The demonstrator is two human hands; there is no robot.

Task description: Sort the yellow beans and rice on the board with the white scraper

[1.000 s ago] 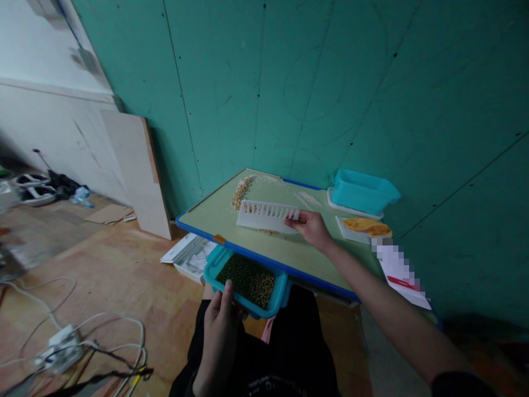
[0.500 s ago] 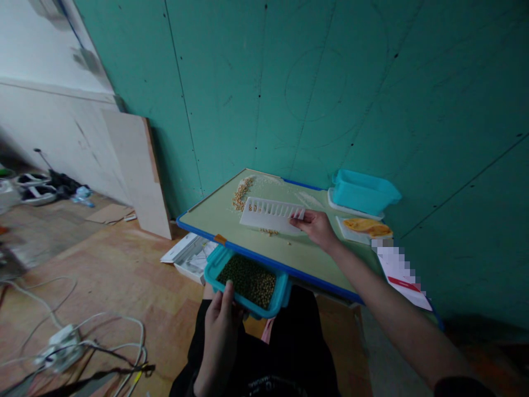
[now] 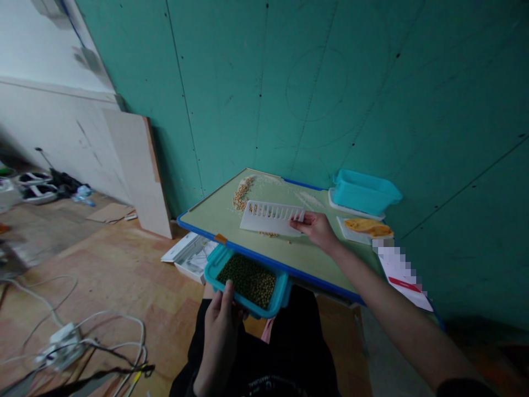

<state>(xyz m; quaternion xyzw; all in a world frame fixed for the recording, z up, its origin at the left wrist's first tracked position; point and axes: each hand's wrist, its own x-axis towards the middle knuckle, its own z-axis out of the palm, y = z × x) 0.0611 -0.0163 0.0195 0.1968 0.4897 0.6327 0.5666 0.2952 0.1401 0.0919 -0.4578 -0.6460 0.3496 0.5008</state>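
My left hand point(image 3: 219, 328) grips the near rim of a teal container point(image 3: 247, 282) filled with green and yellow beans, held just below the front edge of a small green table point(image 3: 306, 256) with a blue rim. My right hand point(image 3: 316, 227) pinches the right end of a white slotted comb-like scraper point(image 3: 270, 218) resting on the tabletop. A few tan beans point(image 3: 269, 234) lie just in front of the scraper. A longer heap of tan beans point(image 3: 241, 193) sits at the table's far left corner.
A teal box on a white lid point(image 3: 363, 192) stands at the table's back right, with a white tray holding something yellow point(image 3: 366, 226) in front. Papers point(image 3: 403, 275) lie on the right. Cables and a power strip point(image 3: 61, 344) cover the floor left. A board point(image 3: 138, 171) leans against the wall.
The scraper and my right hand have shifted slightly right and toward me, leaving a few beans on the table. My left hand keeps the container still.
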